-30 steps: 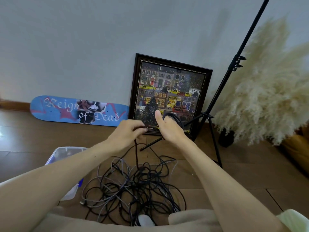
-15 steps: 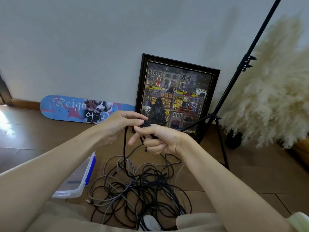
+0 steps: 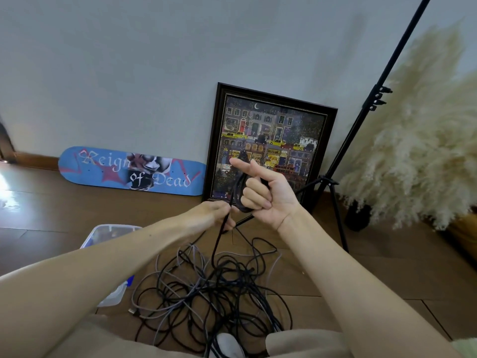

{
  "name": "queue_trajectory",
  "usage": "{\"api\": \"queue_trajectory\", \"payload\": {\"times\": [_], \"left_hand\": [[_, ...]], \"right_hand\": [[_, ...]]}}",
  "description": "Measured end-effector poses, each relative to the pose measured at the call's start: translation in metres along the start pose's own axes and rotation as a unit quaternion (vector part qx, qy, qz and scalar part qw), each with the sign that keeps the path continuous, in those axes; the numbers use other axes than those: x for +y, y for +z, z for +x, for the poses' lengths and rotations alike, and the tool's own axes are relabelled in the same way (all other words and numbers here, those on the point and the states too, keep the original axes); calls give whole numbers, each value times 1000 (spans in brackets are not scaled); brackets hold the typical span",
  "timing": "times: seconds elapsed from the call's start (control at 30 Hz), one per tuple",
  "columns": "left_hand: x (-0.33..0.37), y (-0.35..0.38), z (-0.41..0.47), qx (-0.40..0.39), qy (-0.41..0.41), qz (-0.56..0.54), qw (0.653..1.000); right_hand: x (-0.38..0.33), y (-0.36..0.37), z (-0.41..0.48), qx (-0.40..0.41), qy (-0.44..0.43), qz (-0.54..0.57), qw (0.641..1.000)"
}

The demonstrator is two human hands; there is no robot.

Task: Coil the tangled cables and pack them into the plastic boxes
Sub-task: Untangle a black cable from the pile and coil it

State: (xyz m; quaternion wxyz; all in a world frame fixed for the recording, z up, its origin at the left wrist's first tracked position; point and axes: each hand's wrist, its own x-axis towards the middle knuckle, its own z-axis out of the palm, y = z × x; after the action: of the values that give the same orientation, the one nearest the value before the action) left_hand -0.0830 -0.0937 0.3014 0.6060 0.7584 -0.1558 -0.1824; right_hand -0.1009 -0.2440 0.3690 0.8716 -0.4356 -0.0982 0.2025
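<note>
1. the three lower fingers (image 3: 255,188) of your right hand (image 3: 268,195) are curled round a small coil of thin black cable (image 3: 238,195), clamping its loops against the palm so they cannot spring apart. the index finger sticks out straight above, free of the coil.
2. your left hand (image 3: 206,215), just below and beside the right, pinches the same cable's loose run between thumb and fingertips, likely to feed it taut and untwisted into the next loop.
3. from that pinch the strand drops into the tangled heap of black and grey cables (image 3: 214,293) on the brown wooden floor (image 3: 64,210) between your arms. holding the coil high lets the strand hang and slide out of the knot.
4. most of the heap lies uncoiled, so i judge the task to be early.
5. the clear plastic box with a blue latch (image 3: 116,226) sits on the floor under your left forearm, near the heap and handy for the finished coil. its contents are too blurred to tell.
6. against the wall lean a blue printed skateboard deck (image 3: 129,171) and a dark-framed street-scene picture (image 3: 271,130), with a black tripod stand (image 3: 361,120) and pale pampas grass (image 3: 426,125) to the right, all apart from the work.
</note>
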Motion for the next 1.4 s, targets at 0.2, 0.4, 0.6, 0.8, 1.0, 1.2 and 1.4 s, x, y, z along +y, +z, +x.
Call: {"api": "queue_trajectory", "payload": {"times": [0.2,0.4,0.6,0.8,1.0,1.2,1.4], "left_hand": [[7,23,4,-25,2,32,999],[7,41,4,-23,-12,-70,997],[9,35,-5,-90,-31,5,995],[11,32,-4,-66,7,29,997],[12,35,-2,15,-7,-126,992],[3,25,1,47,-1,22,999],[-9,20,-1,-69,-12,188,980]], "right_hand": [[0,-6,1,143,-74,50,986],[2,-4,4,241,-119,-8,963],[7,-3,8,248,-159,-292,910],[20,-12,10,242,-141,-672,686],[17,-22,5,156,-81,-923,343],[17,-24,11,160,10,-874,459],[6,-27,5,227,-57,-829,507]]}}
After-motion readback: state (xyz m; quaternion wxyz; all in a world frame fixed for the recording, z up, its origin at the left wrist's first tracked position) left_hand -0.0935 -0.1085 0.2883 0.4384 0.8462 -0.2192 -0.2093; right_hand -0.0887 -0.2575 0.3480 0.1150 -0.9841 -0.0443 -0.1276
